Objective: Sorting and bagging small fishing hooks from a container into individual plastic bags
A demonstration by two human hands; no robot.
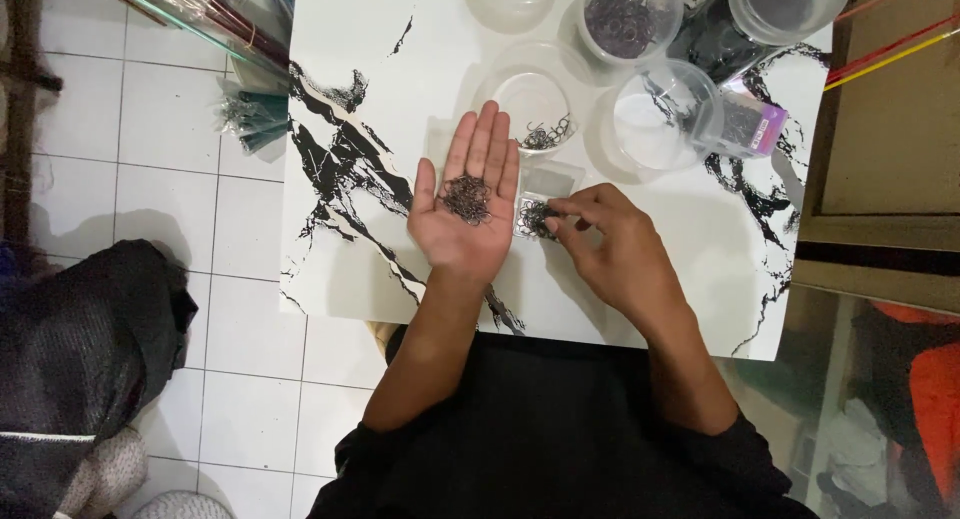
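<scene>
The surface (640,309) is white with black marble-like veins. Small dark hooks (467,198) lie in a blackish tangle. The tubs (665,114) are clear plastic. The floor (170,129) has white tiles. The sleeves (560,449) are black.

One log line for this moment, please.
left hand: open, palm up, heap of small dark hooks | right hand: fingers pinching hooks over clear packet

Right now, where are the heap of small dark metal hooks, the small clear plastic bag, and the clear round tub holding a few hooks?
heap of small dark metal hooks (467,198), head view, its centre.
small clear plastic bag (546,184), head view, upper part.
clear round tub (527,91), head view, bare floor.
</scene>
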